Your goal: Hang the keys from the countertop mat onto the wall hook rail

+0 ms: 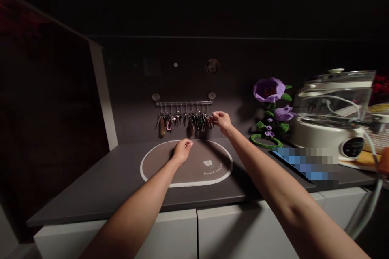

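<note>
Below the rack, downward-pointing keys, long axes vertical; right hand pinching some, left hand clenched.

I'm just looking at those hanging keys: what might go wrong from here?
The keys hang bunched together, so a pull on those at the right hand might snag others or knock them down. A hard tug might also strain the clear rack, which has a round mount at each end. And the right forearm might brush the purple flowers beside it if it swung sideways.
</note>
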Demonstrator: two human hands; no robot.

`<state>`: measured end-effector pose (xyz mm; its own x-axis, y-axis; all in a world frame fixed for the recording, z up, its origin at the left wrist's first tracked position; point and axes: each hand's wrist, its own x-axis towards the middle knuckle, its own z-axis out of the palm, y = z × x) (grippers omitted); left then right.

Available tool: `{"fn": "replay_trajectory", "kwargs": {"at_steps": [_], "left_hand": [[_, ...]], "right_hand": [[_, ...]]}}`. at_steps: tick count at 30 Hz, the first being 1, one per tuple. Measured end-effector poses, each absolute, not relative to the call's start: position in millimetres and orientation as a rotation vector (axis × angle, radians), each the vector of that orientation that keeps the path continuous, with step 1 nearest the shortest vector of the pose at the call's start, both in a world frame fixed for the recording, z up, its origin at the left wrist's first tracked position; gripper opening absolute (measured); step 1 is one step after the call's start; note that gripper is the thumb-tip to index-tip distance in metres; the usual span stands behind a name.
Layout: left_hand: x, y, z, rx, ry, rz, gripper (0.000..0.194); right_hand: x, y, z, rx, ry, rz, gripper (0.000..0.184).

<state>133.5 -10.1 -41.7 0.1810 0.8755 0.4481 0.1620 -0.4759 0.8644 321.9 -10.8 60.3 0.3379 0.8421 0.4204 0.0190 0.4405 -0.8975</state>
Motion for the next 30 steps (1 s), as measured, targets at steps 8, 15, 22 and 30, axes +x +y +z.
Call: {"fn": "replay_trajectory", "kwargs": {"at_steps": [8, 15, 22, 30], "left_hand": [[135.4, -4.4, -48.5, 1.788, 0.964, 1.337, 0.010], [134.8, -4.5, -47.5, 1.790, 0.968, 1.311, 0.011], [134.0, -6.4, -46.3, 1.782, 0.989, 1.310, 0.010], [132.8, -4.9, -46.4, 1.778, 1.004, 1.314, 0.010]], "right_hand": [[319.5, 9.8, 88.1, -1.067, -1.043, 0.597, 0.013], [322.8, 23.4, 92.9, -1.150, -1.047, 0.545, 0.015], [328.1, 34.0, 83.1, -1.145, -1.035, 0.638, 0.014], [330.8, 36.0, 65.8, -1.081, -1.045, 0.659, 0.007]]}}
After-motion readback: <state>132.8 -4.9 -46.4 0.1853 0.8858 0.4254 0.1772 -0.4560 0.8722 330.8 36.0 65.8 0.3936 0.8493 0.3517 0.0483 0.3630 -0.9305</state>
